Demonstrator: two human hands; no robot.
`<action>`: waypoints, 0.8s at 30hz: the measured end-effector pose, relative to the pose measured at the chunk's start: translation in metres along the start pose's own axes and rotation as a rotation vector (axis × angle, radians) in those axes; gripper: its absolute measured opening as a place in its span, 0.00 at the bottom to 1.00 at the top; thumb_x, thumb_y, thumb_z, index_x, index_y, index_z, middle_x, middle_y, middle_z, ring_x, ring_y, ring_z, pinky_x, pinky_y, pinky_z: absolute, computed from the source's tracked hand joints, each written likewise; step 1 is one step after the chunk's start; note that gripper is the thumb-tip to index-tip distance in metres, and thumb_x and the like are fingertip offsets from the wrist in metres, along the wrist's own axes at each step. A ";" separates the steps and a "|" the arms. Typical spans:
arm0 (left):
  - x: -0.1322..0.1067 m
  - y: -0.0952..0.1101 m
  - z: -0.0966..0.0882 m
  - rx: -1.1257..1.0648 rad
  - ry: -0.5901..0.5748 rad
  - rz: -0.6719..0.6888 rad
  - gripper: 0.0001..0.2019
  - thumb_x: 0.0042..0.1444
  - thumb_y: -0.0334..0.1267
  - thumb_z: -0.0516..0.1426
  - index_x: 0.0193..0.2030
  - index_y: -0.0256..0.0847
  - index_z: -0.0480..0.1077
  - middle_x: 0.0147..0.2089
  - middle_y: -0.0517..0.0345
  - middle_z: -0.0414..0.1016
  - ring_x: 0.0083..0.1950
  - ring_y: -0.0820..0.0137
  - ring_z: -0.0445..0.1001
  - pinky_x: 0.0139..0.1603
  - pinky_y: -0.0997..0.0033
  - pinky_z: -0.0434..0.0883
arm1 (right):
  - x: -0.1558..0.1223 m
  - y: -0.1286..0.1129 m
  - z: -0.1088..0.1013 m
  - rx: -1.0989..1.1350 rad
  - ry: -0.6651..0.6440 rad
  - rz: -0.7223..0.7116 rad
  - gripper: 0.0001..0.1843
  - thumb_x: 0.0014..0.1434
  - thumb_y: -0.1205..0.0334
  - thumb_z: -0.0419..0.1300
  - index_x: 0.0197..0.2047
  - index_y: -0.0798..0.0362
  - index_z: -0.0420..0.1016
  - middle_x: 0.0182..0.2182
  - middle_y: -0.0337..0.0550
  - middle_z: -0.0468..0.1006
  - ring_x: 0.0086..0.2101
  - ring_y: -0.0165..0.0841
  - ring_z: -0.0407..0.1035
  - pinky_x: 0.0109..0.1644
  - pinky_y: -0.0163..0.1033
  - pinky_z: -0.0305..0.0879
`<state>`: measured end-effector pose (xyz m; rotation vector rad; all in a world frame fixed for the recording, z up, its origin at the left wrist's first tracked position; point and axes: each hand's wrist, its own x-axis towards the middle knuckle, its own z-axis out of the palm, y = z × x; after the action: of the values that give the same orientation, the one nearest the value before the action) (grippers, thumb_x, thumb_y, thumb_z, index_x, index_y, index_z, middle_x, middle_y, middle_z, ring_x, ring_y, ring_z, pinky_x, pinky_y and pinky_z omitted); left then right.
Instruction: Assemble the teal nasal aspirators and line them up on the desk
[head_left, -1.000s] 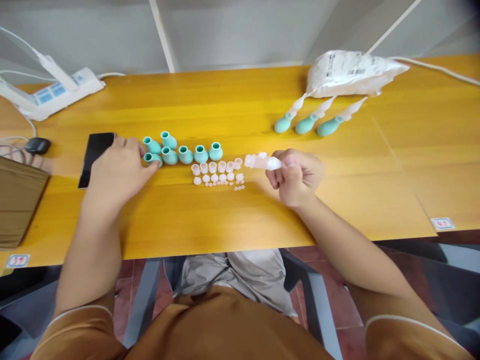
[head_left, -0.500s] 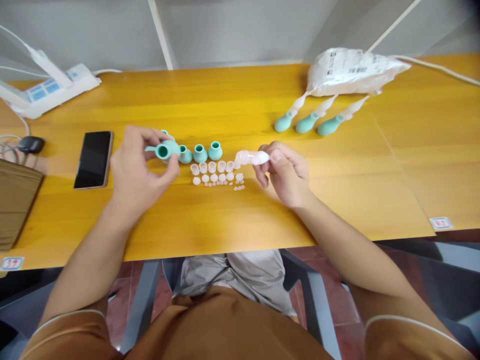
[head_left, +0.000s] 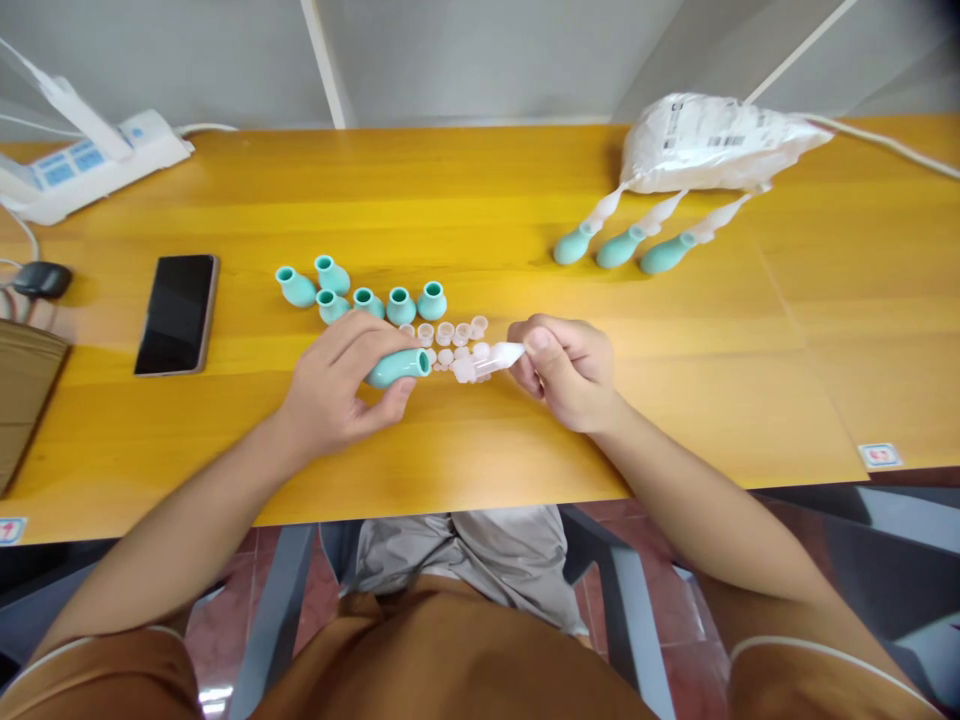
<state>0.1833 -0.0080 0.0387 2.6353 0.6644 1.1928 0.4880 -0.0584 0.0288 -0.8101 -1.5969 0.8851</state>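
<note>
My left hand (head_left: 349,375) grips a teal rubber bulb (head_left: 397,368), its open mouth turned to the right. Between the fingertips of my right hand (head_left: 566,370) is a clear nozzle (head_left: 491,360), its pointed end in my grip and its wide end facing the bulb. A small gap separates the two parts. Beneath them on the table lie several clear cups (head_left: 445,333) in a row, with small clear discs (head_left: 445,357) partly hidden by my hands. Behind my left hand stand several more teal bulbs (head_left: 401,306), mouths up.
Three bulbs with nozzles fitted (head_left: 619,247) lie at the back right, by a white plastic package (head_left: 697,145). A phone (head_left: 177,315) rests on the left, near a power strip (head_left: 97,165) and a cardboard box (head_left: 28,390). The wooden table's front edge runs before my lap.
My left hand has brought a teal bulb away from the group, rightward and toward me. My right hand has lowered the nozzle slightly, so the two parts are now close together.
</note>
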 end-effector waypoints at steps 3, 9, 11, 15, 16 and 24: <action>-0.002 0.002 0.001 -0.012 -0.033 -0.018 0.12 0.79 0.44 0.63 0.63 0.50 0.80 0.55 0.53 0.91 0.54 0.55 0.90 0.55 0.51 0.88 | -0.004 -0.002 0.003 -0.038 0.036 -0.001 0.35 0.90 0.44 0.61 0.28 0.47 0.69 0.18 0.32 0.70 0.18 0.27 0.63 0.25 0.37 0.58; -0.003 0.004 0.001 -0.021 -0.069 0.030 0.13 0.79 0.40 0.63 0.65 0.47 0.79 0.56 0.50 0.90 0.56 0.55 0.91 0.58 0.54 0.89 | -0.007 0.000 0.009 0.005 0.094 -0.021 0.37 0.91 0.47 0.60 0.25 0.47 0.67 0.17 0.33 0.70 0.16 0.27 0.62 0.20 0.36 0.54; -0.002 0.004 0.001 -0.036 -0.057 0.041 0.14 0.77 0.38 0.63 0.66 0.47 0.79 0.55 0.50 0.91 0.56 0.55 0.90 0.58 0.54 0.88 | -0.005 0.000 0.009 0.010 0.068 -0.063 0.35 0.91 0.48 0.58 0.27 0.47 0.70 0.18 0.33 0.70 0.18 0.27 0.64 0.22 0.35 0.58; -0.003 0.004 0.000 -0.038 -0.079 -0.001 0.15 0.76 0.37 0.62 0.66 0.48 0.79 0.56 0.51 0.91 0.57 0.54 0.91 0.59 0.53 0.88 | -0.002 0.001 0.008 -0.058 0.001 -0.099 0.29 0.91 0.48 0.59 0.34 0.46 0.74 0.22 0.35 0.75 0.23 0.31 0.70 0.30 0.39 0.67; -0.003 0.004 0.000 -0.032 -0.089 -0.014 0.15 0.76 0.37 0.62 0.66 0.48 0.79 0.56 0.51 0.91 0.57 0.54 0.91 0.59 0.52 0.88 | -0.002 0.002 0.008 -0.069 -0.016 -0.097 0.27 0.91 0.48 0.60 0.35 0.46 0.74 0.23 0.35 0.76 0.24 0.32 0.72 0.31 0.39 0.68; -0.001 0.007 0.001 -0.048 -0.101 -0.009 0.13 0.76 0.38 0.62 0.64 0.48 0.79 0.54 0.53 0.91 0.55 0.55 0.90 0.57 0.55 0.87 | -0.001 0.001 0.005 -0.166 -0.051 -0.120 0.19 0.90 0.53 0.60 0.43 0.46 0.79 0.31 0.41 0.83 0.32 0.36 0.79 0.41 0.43 0.76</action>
<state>0.1851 -0.0145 0.0395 2.6291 0.6215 1.0521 0.4836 -0.0599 0.0267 -0.8035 -1.7621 0.6990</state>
